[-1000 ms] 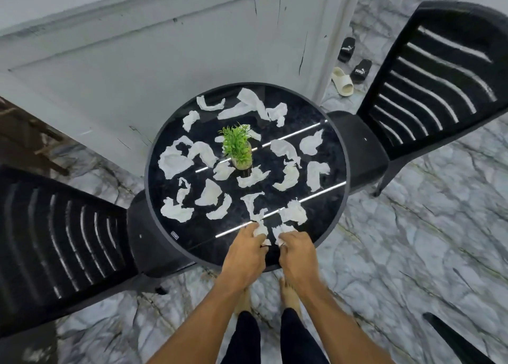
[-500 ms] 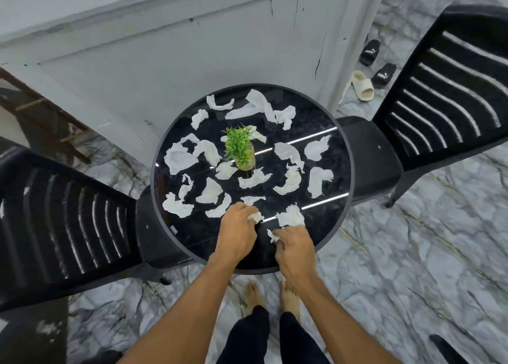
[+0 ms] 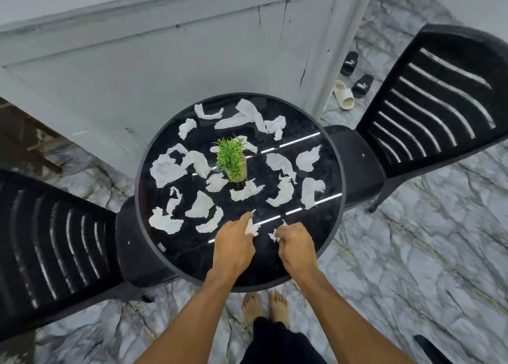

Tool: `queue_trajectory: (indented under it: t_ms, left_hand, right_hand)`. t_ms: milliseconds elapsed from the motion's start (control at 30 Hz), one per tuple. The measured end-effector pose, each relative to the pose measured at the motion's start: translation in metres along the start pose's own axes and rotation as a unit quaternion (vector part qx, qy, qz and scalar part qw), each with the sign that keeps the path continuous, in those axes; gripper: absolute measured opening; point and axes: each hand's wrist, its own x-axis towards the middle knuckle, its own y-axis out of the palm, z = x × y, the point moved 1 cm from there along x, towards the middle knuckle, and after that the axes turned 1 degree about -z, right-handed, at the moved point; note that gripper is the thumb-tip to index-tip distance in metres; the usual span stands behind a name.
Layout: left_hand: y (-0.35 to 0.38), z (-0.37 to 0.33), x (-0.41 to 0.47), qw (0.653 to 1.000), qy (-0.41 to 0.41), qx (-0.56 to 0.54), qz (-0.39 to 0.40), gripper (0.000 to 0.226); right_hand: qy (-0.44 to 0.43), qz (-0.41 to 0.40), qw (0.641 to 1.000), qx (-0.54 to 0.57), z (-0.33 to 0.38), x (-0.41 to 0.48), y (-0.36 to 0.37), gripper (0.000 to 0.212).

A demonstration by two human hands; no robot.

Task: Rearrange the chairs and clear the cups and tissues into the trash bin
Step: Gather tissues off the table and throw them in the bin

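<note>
A round black table (image 3: 334, 226) carries several crumpled white tissues, such as one (image 3: 165, 169) at the left and one (image 3: 312, 191) at the right. My left hand (image 3: 233, 245) grips a white tissue (image 3: 251, 229) over the table's near part. My right hand (image 3: 295, 244) grips another small tissue (image 3: 274, 235) just beside it. A black slatted chair (image 3: 46, 242) is tucked at the table's left and a second black chair (image 3: 437, 102) at its right. No cup or trash bin is in view.
A small green potted plant (image 3: 232, 161) stands at the table's centre. A grey wall and pillar (image 3: 341, 33) rise behind. Slippers (image 3: 354, 84) lie on the marble floor at the back right. My bare feet (image 3: 265, 307) stand by the table's near edge.
Both hands have gathered the nearest tissues off the table's front and now hold them bunched. The tissues by the front edge are gone from the tabletop. The view has shifted slightly.
</note>
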Motion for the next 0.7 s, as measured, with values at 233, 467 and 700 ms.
queue_trajectory:
  t_ms: [233,467,700]
  left_hand:
    - [-0.001,-0.048,0.041,0.995,0.082,-0.049,-0.036,0.027]
    - [0.041,-0.076,0.083,0.988,0.098,0.072,0.094,0.030]
    - [0.048,-0.080,0.063,0.999,-0.007,0.006,0.038,0.034]
  right_hand:
    - [0.066,-0.166,0.960,0.217,-0.002,0.001,-0.053,0.031]
    - [0.073,-0.050,0.990,0.108,-0.034,0.048,-0.092,0.041]
    - [0.079,0.086,0.993,0.028,-0.050,0.079,-0.080,0.013]
